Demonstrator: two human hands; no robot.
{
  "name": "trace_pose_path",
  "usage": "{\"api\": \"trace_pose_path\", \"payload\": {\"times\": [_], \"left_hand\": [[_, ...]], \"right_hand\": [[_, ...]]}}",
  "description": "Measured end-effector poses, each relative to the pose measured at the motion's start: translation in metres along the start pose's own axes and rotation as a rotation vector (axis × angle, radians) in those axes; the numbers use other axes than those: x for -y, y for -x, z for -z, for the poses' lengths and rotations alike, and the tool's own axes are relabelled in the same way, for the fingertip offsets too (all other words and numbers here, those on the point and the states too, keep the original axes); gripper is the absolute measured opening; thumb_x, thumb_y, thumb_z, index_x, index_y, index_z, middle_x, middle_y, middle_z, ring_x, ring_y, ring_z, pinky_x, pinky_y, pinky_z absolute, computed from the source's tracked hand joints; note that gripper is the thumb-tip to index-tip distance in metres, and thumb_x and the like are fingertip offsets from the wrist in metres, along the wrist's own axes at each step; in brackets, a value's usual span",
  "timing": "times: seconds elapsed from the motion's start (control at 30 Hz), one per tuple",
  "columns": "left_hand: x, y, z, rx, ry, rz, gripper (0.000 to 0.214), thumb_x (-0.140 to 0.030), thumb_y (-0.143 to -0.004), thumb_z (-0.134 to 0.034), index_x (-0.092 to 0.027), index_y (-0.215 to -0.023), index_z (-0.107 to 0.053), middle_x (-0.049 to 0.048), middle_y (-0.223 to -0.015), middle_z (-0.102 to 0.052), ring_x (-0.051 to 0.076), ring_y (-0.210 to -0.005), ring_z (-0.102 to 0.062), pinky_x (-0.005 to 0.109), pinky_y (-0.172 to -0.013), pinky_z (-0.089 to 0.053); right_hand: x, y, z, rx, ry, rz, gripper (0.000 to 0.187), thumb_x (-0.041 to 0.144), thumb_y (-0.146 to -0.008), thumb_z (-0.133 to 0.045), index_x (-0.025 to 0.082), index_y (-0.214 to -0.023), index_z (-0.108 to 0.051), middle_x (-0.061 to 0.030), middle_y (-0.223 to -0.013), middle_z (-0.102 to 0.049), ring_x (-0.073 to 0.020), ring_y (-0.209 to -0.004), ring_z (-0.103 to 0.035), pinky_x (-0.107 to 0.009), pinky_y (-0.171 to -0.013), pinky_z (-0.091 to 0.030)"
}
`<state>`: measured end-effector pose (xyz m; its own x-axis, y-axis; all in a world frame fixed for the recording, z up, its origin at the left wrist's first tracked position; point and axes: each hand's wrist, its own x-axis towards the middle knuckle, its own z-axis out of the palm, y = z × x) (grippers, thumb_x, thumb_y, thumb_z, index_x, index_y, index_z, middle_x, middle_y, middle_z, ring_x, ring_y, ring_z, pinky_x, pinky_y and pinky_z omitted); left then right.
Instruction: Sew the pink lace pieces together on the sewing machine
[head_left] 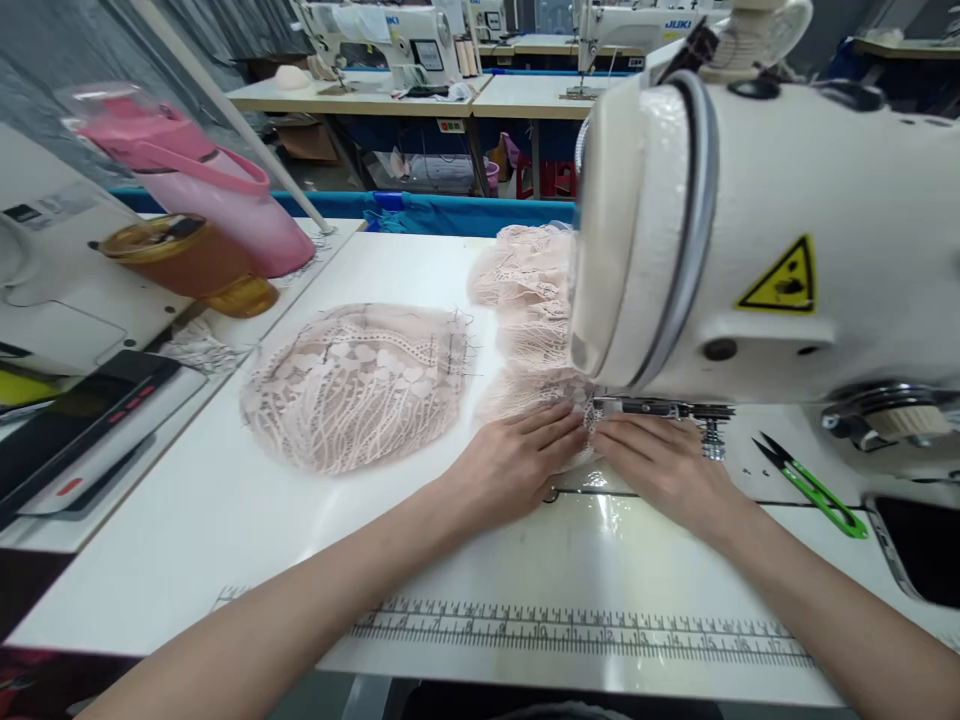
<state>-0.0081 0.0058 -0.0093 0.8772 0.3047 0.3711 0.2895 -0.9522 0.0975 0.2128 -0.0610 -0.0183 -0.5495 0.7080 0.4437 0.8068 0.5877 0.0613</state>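
My left hand (525, 460) lies flat, fingers stretched out, on a strip of pale pink lace pieces (532, 340). Close beside it, my right hand (664, 465) rests under the head of a white sewing machine (645, 240), its fingers extended toward the presser foot (611, 404). The right fingertips are partly hidden by the machine parts, and any lace beneath them is hard to see. The gathered lace runs back from the hands, past the left side of the machine head. A separate pink lace piece (367, 390) lies flat on the table to the left.
Green thread snips (814, 487) and a phone (911, 545) lie at the right. A printed ruler (570, 630) runs along the table's front. At the left stand a pink bottle (202, 180) and an amber cup (187, 265). More sewing machines (390, 40) stand behind.
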Motion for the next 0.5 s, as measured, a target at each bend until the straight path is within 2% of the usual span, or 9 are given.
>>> {"api": "trace_pose_path", "payload": {"times": [0.17,0.33,0.4,0.5], "left_hand": [[-0.0035,-0.0038,0.0045,-0.061,0.114,0.041,0.033,-0.009,-0.086,-0.043,-0.014,-0.114,-0.058,0.0068,-0.121,-0.063,0.019,-0.119,-0.056,0.039,-0.103,-0.048],[-0.0069,-0.0053,0.0060,-0.121,0.232,0.035,0.024,-0.006,-0.083,-0.043,-0.015,-0.102,-0.055,0.0067,-0.112,-0.066,0.017,-0.112,-0.059,0.038,-0.099,-0.051],[-0.0075,-0.0042,0.0054,-0.132,0.228,0.056,0.021,-0.007,-0.083,-0.044,-0.016,-0.101,-0.053,0.0073,-0.111,-0.065,0.018,-0.112,-0.059,0.037,-0.092,-0.055],[-0.0085,-0.0022,0.0045,-0.132,0.202,0.099,0.014,-0.011,-0.085,-0.047,-0.015,-0.098,-0.050,0.0094,-0.113,-0.062,0.019,-0.105,-0.062,0.030,-0.075,-0.060]], "right_hand": [[0.0003,-0.0031,-0.0009,0.007,-0.017,-0.046,0.027,0.007,-0.086,-0.048,0.020,-0.105,-0.062,-0.0020,-0.109,-0.068,-0.0139,-0.099,-0.061,-0.028,-0.085,-0.047],[0.0018,-0.0029,-0.0079,-0.094,-0.138,-0.128,0.020,0.021,-0.088,-0.054,0.022,-0.105,-0.064,-0.0017,-0.106,-0.069,-0.0152,-0.094,-0.063,-0.029,-0.083,-0.049],[0.0040,-0.0051,-0.0077,-0.101,-0.202,-0.152,0.017,0.024,-0.087,-0.055,0.022,-0.100,-0.066,-0.0005,-0.103,-0.069,-0.0146,-0.090,-0.063,-0.028,-0.079,-0.049],[0.0072,-0.0095,-0.0031,-0.099,-0.252,-0.123,0.013,0.019,-0.087,-0.055,0.022,-0.089,-0.067,0.0014,-0.094,-0.068,-0.0122,-0.083,-0.062,-0.026,-0.073,-0.048]]}}
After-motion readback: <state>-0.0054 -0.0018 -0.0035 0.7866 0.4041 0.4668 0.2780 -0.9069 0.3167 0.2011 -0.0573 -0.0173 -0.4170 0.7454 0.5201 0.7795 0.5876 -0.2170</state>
